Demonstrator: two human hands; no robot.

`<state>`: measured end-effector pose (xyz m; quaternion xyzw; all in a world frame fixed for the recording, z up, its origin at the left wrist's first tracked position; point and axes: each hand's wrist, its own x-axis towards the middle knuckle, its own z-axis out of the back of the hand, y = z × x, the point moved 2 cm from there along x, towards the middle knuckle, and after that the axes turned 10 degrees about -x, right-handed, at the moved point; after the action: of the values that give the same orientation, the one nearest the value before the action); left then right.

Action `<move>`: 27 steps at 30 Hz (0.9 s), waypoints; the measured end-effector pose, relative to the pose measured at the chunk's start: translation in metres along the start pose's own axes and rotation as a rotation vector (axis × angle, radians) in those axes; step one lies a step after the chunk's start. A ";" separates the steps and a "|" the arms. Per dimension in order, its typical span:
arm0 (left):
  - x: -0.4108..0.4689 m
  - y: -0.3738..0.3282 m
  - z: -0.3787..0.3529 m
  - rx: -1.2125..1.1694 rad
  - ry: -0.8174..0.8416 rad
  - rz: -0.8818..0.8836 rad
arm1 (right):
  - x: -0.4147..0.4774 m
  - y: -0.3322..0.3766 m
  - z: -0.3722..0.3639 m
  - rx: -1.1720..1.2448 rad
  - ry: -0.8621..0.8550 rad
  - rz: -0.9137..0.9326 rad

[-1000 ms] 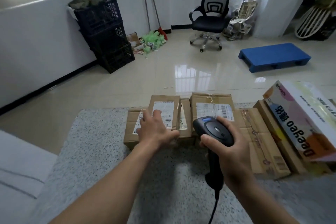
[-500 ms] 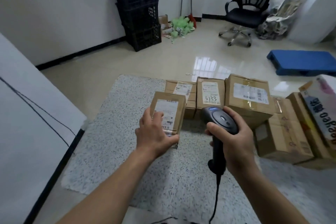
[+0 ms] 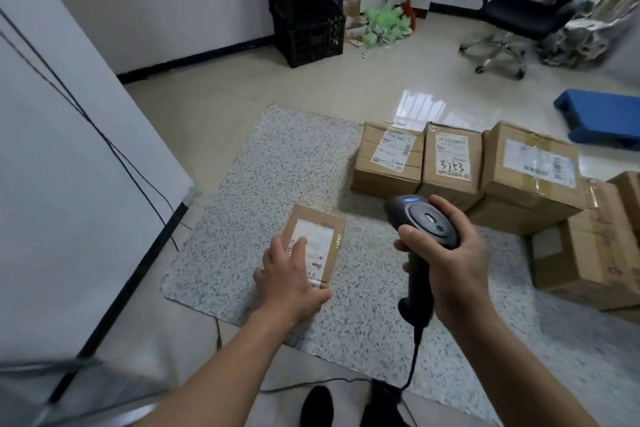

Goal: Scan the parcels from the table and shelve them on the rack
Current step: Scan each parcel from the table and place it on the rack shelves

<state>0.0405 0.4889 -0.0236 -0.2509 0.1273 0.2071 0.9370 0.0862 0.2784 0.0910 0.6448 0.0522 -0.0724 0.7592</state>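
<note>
Left hand: your left hand (image 3: pixel 291 279) gripped the parcel (image 3: pixel 317 246), with the fingers curled over its label (image 3: pixel 313 241) and the thumb along the near edge.
Right hand: your right hand (image 3: pixel 453 263) was clamped round the handle of the scanner (image 3: pixel 424 224), and its cable (image 3: pixel 414 357) trailed down toward the floor.
Parcel: it was over the left part of the table (image 3: pixel 277 156), well apart from the other parcels (image 3: pixel 450 163). You could not tell whether it rested on the top or hung just above it.
Change: a second earlier it lay in the far row under your palm. Half a second earlier you had lifted it clear. By this moment you had drawn it toward you and leftward, and your view had swung down with it.
Scanner aim: the head sat to the right of the parcel and pointed past it, not at the label.
Meaning: one parcel was out of the pile and in hand, but probably not yet scanned. Your fingers covered part of the label and would likely have needed to shift first.
Rack: you could not make it out for certain here.
</note>
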 end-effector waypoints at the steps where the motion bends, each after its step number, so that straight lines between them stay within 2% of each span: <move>1: 0.000 0.005 -0.003 0.011 0.022 0.016 | -0.001 -0.001 -0.002 -0.004 0.003 -0.004; 3: 0.001 0.014 -0.007 -0.015 0.035 0.039 | -0.004 -0.003 -0.005 -0.011 0.012 -0.011; 7: 0.005 0.028 -0.007 -0.183 -0.043 0.051 | -0.007 -0.008 -0.007 -0.006 0.018 -0.022; 10: 0.009 0.028 -0.003 -0.189 -0.048 0.059 | -0.009 -0.009 -0.008 0.006 0.010 -0.029; 12: 0.006 0.020 -0.003 -0.121 -0.070 -0.006 | -0.011 -0.008 -0.008 0.009 0.007 -0.035; 16: -0.012 -0.020 -0.009 0.021 -0.094 -0.303 | -0.014 -0.007 -0.005 0.017 -0.010 -0.038; 18: -0.017 -0.033 -0.010 -0.013 -0.011 -0.326 | -0.016 -0.007 0.002 0.017 -0.024 -0.038; 22: -0.017 -0.043 -0.009 -0.103 0.304 -0.245 | -0.021 -0.007 0.017 0.019 -0.037 -0.047; 25: -0.009 -0.050 -0.005 -0.063 0.366 -0.245 | -0.025 -0.009 0.022 0.027 -0.052 -0.043; 27: 0.002 -0.051 0.008 -0.120 0.397 -0.211 | -0.026 -0.009 0.024 0.020 -0.046 -0.034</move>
<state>0.0661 0.4534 0.0037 -0.3538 0.2699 0.0619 0.8934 0.0591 0.2548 0.0907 0.6494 0.0448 -0.1007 0.7524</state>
